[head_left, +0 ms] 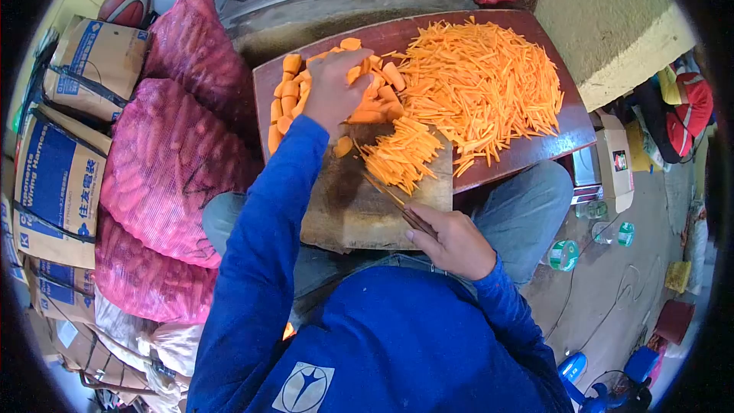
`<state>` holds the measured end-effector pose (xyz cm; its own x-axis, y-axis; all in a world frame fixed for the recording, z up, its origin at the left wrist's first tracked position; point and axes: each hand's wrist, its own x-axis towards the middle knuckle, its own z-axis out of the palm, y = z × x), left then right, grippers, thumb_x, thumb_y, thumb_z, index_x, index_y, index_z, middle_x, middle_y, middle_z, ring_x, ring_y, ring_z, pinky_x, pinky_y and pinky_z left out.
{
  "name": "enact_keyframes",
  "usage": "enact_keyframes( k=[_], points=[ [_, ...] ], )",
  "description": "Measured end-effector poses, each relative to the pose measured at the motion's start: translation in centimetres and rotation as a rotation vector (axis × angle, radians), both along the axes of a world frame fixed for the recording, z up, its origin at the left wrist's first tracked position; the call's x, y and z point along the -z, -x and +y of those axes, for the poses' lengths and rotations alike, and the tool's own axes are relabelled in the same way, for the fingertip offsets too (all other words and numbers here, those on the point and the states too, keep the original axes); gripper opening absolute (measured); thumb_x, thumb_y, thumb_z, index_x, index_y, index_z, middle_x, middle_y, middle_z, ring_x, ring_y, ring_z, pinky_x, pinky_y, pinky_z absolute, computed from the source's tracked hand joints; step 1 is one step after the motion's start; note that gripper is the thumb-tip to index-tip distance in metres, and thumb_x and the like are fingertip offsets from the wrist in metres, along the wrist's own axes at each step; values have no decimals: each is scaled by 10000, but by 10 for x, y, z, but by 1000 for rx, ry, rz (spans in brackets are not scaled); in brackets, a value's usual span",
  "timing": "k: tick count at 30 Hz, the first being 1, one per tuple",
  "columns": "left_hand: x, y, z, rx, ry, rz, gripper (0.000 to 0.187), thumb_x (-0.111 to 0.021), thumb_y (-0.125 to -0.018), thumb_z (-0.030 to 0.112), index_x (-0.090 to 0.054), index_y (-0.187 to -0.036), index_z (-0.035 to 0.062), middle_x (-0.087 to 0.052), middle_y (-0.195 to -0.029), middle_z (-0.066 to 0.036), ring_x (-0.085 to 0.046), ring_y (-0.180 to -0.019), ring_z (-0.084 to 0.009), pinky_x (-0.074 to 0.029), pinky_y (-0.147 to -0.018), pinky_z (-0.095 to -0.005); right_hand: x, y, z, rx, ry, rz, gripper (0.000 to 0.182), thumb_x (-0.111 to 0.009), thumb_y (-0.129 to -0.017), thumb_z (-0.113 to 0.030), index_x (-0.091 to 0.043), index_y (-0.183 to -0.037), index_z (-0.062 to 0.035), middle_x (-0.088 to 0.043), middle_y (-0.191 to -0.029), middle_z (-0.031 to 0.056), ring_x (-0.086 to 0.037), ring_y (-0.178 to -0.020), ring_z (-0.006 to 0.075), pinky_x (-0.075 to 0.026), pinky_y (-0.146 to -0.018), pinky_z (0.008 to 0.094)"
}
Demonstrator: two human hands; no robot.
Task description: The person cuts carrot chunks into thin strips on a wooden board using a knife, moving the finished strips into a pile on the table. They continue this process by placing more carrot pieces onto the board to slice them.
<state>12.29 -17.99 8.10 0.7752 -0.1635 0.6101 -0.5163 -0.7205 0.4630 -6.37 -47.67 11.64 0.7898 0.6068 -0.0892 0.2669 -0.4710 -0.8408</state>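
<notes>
My left hand (335,90) reaches over the pile of peeled carrot chunks (287,95) at the table's left side. Its fingers are bent around a carrot chunk (354,74). In my right hand (457,243) is a knife (413,218), its narrow blade pointing up and left over the wooden cutting board (329,218). A small heap of carrot sticks (401,157) lies on the board beside the blade tip. One loose carrot slice (342,146) rests left of that heap. A much larger mound of cut carrot sticks (485,84) covers the table's right part.
The reddish-brown table (547,141) stands before my knees. Pink mesh sacks of carrots (172,172) and cardboard boxes (57,183) crowd the left. At right, plastic bottles (563,255) and an open carton (614,157) sit on the floor, near a concrete ledge (612,30).
</notes>
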Motion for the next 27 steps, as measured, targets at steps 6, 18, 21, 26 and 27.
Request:
enact_keyframes(
  k=[6, 18, 21, 26, 27],
  points=[
    [-11, 132, 4, -60, 245, 270, 431, -840, -877, 77, -745, -1296, 38, -782, -1164, -172, -745, -1062, -325, -552, -992, -443, 3, -8, -7, 52, -117, 121, 402, -704, -1017, -216, -649, -1337, 21, -723, -941, 286, -734, -845, 457, -575, -757, 483],
    [15, 224, -19, -82, 48, 386, 477, -737, -803, -68, -693, -1276, -16, -681, -1109, -210, -665, -1003, -413, -544, -846, -457, -8, -9, 11, 20, -75, 227, 365, -683, -1039, -197, -647, -1309, 47, -707, -943, 273, -733, -843, 397, -566, -775, 440],
    [24, 236, -21, 12, 95, 336, 484, -753, -802, -59, -690, -1280, -19, -653, -1060, -210, -657, -966, -410, -536, -819, -466, -6, -9, 22, 22, -81, 236, 357, -682, -1041, -207, -645, -1292, 44, -706, -938, 275, -737, -860, 416, -565, -780, 455],
    [28, 242, -34, -46, 52, 401, 503, -730, -774, -54, -664, -1272, -31, -583, -997, -169, -604, -951, -395, -507, -836, -483, -2, -4, 34, -24, -179, 147, 346, -682, -1038, -213, -637, -1282, 29, -721, -968, 289, -736, -910, 484, -568, -790, 518],
    [28, 242, -36, -51, 57, 401, 503, -730, -774, -54, -664, -1272, -31, -583, -997, -169, -604, -951, -395, -507, -836, -483, -9, 0, 29, 0, -103, 109, 351, -678, -1037, -207, -628, -1299, 20, -726, -983, 297, -726, -926, 506, -565, -792, 542]
  ],
)
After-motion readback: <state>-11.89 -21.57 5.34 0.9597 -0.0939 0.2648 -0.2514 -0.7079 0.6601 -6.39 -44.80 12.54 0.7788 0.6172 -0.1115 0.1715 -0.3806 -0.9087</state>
